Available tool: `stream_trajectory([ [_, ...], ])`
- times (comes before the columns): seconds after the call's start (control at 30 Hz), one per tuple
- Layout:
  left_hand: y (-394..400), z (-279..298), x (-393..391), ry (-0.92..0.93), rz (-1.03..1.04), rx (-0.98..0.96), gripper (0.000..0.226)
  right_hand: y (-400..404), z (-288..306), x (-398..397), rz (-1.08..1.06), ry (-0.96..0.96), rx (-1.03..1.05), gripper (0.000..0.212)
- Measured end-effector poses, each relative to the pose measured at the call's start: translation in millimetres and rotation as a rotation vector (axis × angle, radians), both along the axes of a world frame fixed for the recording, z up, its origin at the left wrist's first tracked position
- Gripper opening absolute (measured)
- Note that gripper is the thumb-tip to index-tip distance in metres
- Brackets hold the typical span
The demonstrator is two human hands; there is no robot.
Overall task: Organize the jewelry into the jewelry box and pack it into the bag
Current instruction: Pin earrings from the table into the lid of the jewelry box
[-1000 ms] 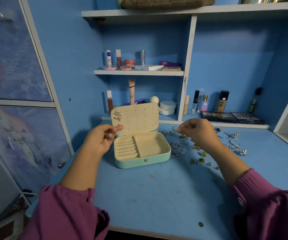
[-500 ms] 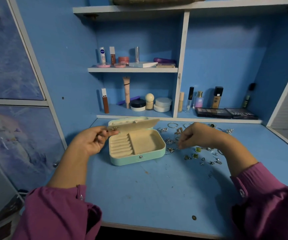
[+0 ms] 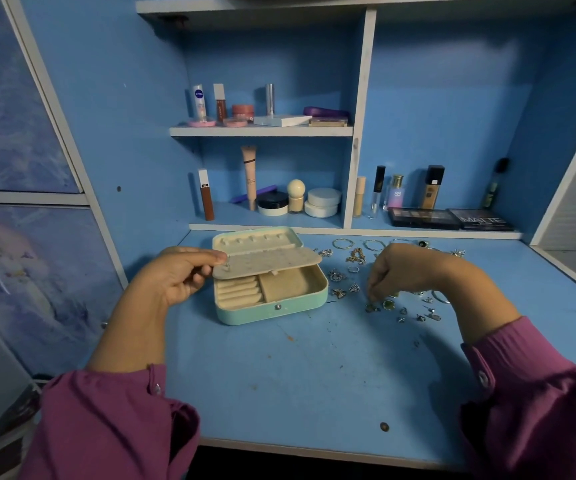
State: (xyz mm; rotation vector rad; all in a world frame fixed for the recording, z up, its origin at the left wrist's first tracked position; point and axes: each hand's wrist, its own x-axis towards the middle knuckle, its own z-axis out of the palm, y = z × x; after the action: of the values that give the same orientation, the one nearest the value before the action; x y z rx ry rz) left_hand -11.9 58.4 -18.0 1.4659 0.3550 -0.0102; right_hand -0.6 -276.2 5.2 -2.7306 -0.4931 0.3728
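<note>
Head view: the left hand (image 3: 172, 277) pinches the earring panel (image 3: 267, 265) of the jewelry box (image 3: 272, 308) on the desk (image 3: 314, 368). Curled right hand (image 3: 400, 271) picks among loose jewelry (image 3: 388, 304) beside it; whether it holds a piece, I cannot tell. Next, I think, carry one piece to the panel.

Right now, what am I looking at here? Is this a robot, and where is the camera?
No robot: a person wears a camera on their head, looking down at their own two hands. On the blue desk sits a mint jewelry box with its lid back. The left hand pinches the corner of the cream earring panel inside the box, holding it tilted over the compartments. The right hand reaches, fingers curled, into the loose jewelry scattered beside the box; whether it already grips a piece is hard to tell. Makeup stands on the shelves behind.
</note>
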Motion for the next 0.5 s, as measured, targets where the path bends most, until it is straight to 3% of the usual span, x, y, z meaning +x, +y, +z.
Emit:
stream_trajectory([
  [0.17, 1, 0, 0, -0.007, -0.007, 0.001, 0.029, 7, 3, -6, 0.053, 0.07, 0.08, 0.006],
  [0.5, 2, -1, 1, 0.007, -0.015, -0.004, 0.02, 19, -7, -5, 0.082, 0.012, -0.068, 0.004],
])
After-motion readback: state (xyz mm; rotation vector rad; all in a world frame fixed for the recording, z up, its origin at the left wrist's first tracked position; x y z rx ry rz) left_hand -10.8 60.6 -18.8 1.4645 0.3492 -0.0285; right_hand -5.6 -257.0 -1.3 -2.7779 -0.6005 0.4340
